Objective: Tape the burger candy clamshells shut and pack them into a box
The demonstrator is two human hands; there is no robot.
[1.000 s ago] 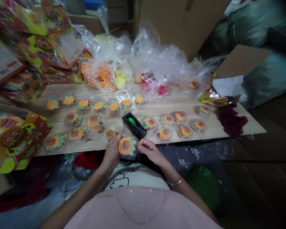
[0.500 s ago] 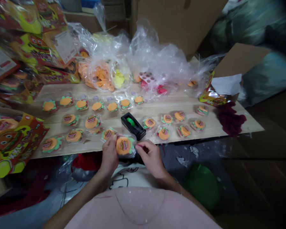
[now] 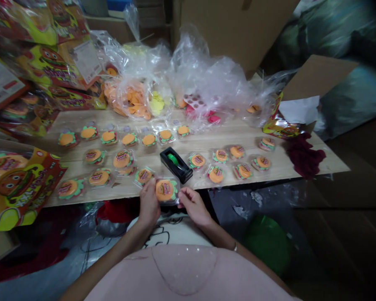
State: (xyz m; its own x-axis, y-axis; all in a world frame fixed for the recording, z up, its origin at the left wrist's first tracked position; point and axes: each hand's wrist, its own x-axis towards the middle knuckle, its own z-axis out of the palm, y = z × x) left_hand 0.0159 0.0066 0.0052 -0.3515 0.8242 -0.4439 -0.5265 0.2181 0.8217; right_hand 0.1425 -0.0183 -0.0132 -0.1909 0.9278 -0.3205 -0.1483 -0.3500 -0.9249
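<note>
A clear plastic box with a toy-like burger inside (image 3: 165,190) is held just off the table's front edge. My left hand (image 3: 149,203) is closed around its left side, thumb at the edge. At its right side, my right hand (image 3: 194,205) has its fingers pinched together by the box edge; whether they grip the box or a bit of tape there cannot be made out. Right behind the held box is a black tape dispenser (image 3: 176,165) with a green core. Another boxed burger (image 3: 144,175) lies against the back of my left hand.
Several boxed burgers stand in rows on the wooden table (image 3: 203,142). Printed cartons (image 3: 25,184) are stacked at the left. Plastic bags of orange and yellow pieces (image 3: 131,100) line the back. A dark red cloth (image 3: 305,156) and an open carton (image 3: 301,110) are at the right.
The right fingers have drawn closer together at the box's right edge. The left hand still holds the box, which has hardly moved; the whole view has shifted slightly.
</note>
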